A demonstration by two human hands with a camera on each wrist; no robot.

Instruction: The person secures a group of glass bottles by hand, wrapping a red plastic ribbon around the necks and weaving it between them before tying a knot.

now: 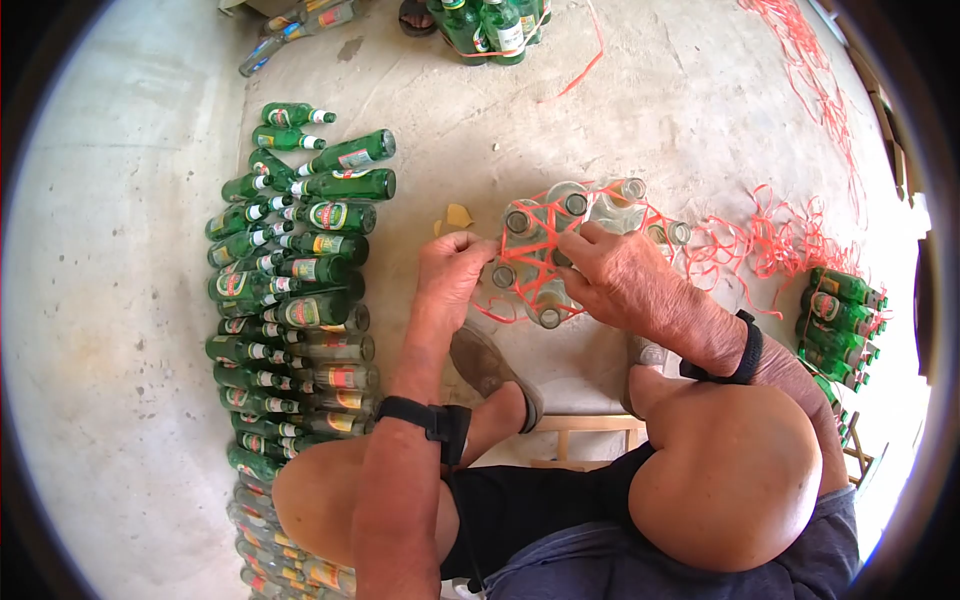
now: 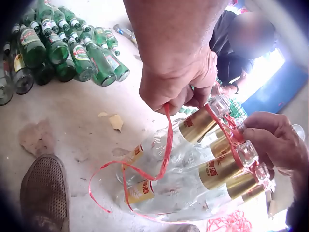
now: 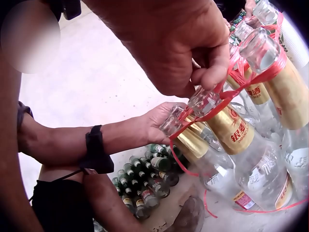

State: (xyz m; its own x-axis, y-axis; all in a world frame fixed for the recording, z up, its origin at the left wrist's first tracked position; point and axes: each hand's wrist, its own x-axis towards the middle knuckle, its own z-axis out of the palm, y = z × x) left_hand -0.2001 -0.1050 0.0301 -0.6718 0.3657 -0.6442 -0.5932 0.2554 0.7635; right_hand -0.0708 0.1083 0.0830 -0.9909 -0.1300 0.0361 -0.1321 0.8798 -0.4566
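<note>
Clear glass bottles (image 2: 193, 169) with gold neck wraps stand bundled upright on the floor between the feet. Red plastic twine (image 3: 260, 75) winds round and across their necks, and another strand circles them low down. My left hand (image 1: 452, 270) is at the left side of the bundle. Its curled fingers pinch a strand of twine (image 2: 167, 145), whose loose tail hangs beside the bottles. Over the bundle's right side, my right hand (image 1: 615, 275) bends its fingers round the twine close against a bottle mouth (image 3: 205, 99); those fingertips are partly hidden.
Green bottles (image 1: 340, 215) lie in stacked rows to the left. Tied green bottles stand in a bundle (image 1: 490, 30) ahead, with another bundle (image 1: 840, 325) at right. Tangled red twine (image 1: 770, 240) is strewn on the floor. Another person (image 2: 231, 48) sits opposite.
</note>
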